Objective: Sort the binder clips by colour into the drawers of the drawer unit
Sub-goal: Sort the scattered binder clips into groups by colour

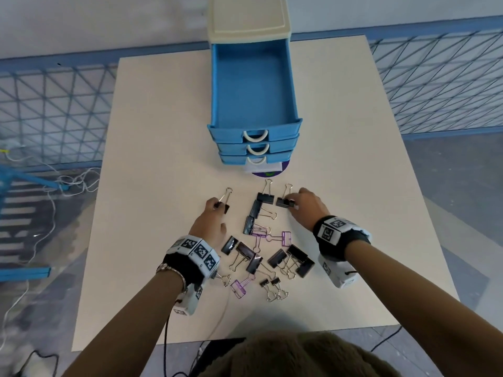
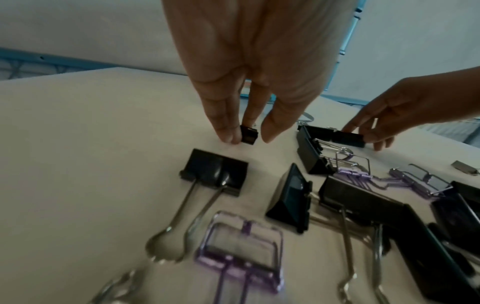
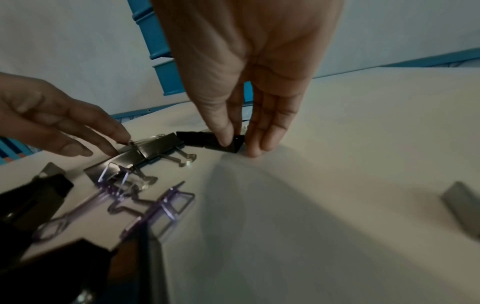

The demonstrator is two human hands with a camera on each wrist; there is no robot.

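Note:
The drawer unit (image 1: 247,17) stands at the table's far side, its top blue drawer (image 1: 250,85) pulled out and empty; the two drawers below are closed. Black binder clips (image 1: 255,209) and purple binder clips (image 1: 285,238) lie scattered between my hands. My left hand (image 1: 219,206) (image 2: 246,137) pinches a small black clip (image 2: 248,134) that rests on the table, left of the pile. My right hand (image 1: 292,204) (image 3: 237,146) pinches another black clip (image 1: 284,202) (image 3: 228,142) at the pile's far right, also on the table.
The pale table (image 1: 163,131) has bare room left and right of the clips. A purple disc with white paper (image 1: 268,170) pokes out under the unit's front. Blue mesh fencing (image 1: 54,110) flanks the table, and cables (image 1: 68,183) lie on the floor at left.

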